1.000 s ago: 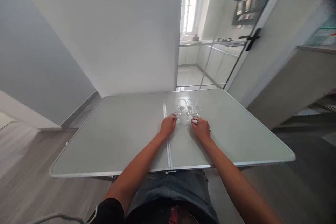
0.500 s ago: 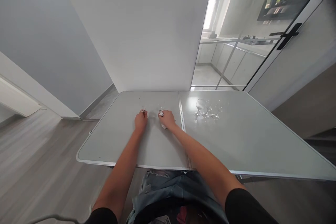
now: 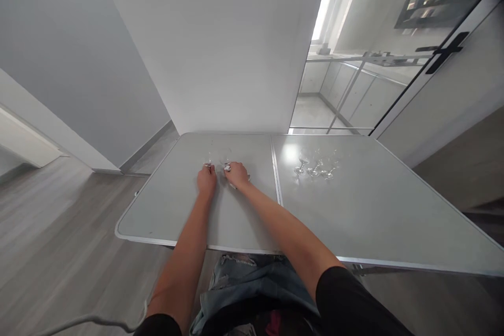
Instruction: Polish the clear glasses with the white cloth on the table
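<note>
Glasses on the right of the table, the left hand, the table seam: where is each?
Glasses (image 3: 316, 164), head view, middle stem.
Left hand (image 3: 206, 182), head view, back.
Table seam (image 3: 276, 184), head view, mid-length.

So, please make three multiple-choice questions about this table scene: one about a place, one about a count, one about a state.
1. Where are the glasses that no hand touches?
A. on the right half of the table
B. on the floor
C. on the person's lap

2. How many glasses stand there untouched?
A. one
B. three
C. six

3. What are the hands doing?
A. resting flat on the table edge
B. raised in the air
C. each at the stem of a small glass

Answers: 1 A, the untouched glasses stand right of the seam on the table. 2 B, three stems show. 3 C, the left hand and the right hand each meet a small glass, both upright.
</note>
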### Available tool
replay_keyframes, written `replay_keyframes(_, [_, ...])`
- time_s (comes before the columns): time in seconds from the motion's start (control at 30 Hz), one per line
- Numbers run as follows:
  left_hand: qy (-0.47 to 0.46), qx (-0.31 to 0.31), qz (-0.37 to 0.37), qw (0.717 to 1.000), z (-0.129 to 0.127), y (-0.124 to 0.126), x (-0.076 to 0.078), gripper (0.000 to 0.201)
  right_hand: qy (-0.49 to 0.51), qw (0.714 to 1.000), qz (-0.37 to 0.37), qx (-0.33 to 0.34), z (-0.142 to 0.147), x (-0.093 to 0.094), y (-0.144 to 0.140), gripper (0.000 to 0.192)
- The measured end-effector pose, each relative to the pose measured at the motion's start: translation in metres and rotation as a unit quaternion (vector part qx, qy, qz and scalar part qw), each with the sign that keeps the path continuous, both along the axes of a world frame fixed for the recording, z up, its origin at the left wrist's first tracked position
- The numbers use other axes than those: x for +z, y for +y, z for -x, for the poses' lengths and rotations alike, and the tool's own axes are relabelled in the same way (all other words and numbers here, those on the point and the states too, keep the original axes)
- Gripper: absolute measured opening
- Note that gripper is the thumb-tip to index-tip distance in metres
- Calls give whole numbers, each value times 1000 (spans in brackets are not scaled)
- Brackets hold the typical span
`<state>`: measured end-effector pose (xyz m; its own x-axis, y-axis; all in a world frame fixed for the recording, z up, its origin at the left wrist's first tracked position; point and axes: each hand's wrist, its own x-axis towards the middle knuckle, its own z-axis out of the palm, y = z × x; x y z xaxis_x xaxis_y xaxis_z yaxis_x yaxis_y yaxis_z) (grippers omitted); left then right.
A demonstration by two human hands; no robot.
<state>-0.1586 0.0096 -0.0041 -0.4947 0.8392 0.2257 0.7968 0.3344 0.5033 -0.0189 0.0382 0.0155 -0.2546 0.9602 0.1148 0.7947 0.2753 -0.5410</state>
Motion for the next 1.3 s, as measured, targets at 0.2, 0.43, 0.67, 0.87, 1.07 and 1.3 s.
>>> replay_keyframes(0.2, [7, 11, 18, 1000, -3, -1, 3, 33, -8, 1000, 2, 3, 6, -2, 1, 28])
replay_keyframes(0.43, [9, 16, 41, 999, -7, -2, 9, 34, -27, 1000, 6, 0, 11, 2, -1, 28])
replay_keyframes(0.67, [11, 46, 52, 998, -8, -16, 24, 44, -39, 999, 15, -15, -16, 19, -10, 25])
replay_keyframes(0.87, [15, 80, 3, 997, -46, -64, 48, 41, -12, 998, -16, -67, -118, 25, -50, 21])
replay_keyframes(1.07, [-57, -175, 7, 983, -168, -69, 51, 23, 32, 967, -35, -252, -260, 16, -77, 17])
replay_keyframes(1.3, [-122, -275, 50, 952, -288, 13, 28, 40, 45, 908, 31, -415, -378, 7, -34, 62])
